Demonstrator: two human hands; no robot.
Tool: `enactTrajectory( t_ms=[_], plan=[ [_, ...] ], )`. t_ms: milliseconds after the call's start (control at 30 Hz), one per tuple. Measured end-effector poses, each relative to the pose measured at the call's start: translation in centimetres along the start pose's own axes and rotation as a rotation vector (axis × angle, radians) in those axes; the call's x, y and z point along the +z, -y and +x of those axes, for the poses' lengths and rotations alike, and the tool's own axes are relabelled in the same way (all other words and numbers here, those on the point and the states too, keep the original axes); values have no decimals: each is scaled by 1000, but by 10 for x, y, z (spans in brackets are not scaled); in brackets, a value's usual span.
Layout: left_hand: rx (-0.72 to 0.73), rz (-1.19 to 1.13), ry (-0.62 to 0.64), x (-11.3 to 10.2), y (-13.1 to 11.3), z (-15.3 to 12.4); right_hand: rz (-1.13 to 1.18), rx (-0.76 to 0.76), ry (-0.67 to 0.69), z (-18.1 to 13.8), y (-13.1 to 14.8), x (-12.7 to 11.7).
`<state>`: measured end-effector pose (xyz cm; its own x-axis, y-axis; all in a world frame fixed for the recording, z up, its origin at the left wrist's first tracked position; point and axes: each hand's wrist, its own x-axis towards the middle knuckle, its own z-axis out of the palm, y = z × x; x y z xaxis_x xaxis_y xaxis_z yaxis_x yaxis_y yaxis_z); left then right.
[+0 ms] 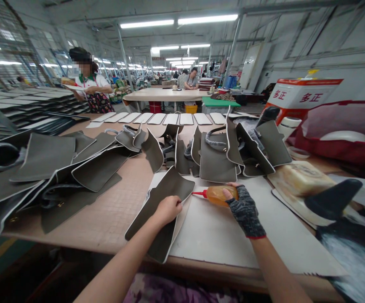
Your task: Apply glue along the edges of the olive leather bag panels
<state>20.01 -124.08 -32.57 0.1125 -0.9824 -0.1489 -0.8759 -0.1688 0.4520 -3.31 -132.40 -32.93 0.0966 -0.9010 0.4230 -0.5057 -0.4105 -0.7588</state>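
My right hand [246, 212], in a dark fingerless knit glove, is wrapped round a glue bottle [217, 195] of amber liquid. Its red nozzle points left, its tip at the white edge of a grey-brown bag panel [152, 206]. With fingers curled, my left hand [169, 209] grips this panel near its right side; the fingertips are partly hidden. The panel lies tilted over a white board [214, 240] on the table. Just beyond stand several similar bag pieces [218, 162] with wrapped handles.
More bag pieces [97, 168] are heaped at left. White-faced panels [171, 119] form a row at the back. On the right are a yellowish glue container [305, 179], a red bag [343, 122] and a red-white can [302, 94]. A co-worker [90, 84] stands far left, holding a flat piece.
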Motion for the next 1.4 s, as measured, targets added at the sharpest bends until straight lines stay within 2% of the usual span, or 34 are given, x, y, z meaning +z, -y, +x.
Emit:
enactTrajectory(
  t_ms=[200,600,933,1400],
  plan=[
    [2,1,0,1,0,-1,53,70,85,-8,-4,1],
    [-6,0,-14,4,2,-1,148,168,207,-35,14,-7],
    [21,-15,-29,8,6,1,175,150,258,-57,29,-12],
    [17,13,-42,7,1,-5,252,224,396,-69,38,-13]
  ],
)
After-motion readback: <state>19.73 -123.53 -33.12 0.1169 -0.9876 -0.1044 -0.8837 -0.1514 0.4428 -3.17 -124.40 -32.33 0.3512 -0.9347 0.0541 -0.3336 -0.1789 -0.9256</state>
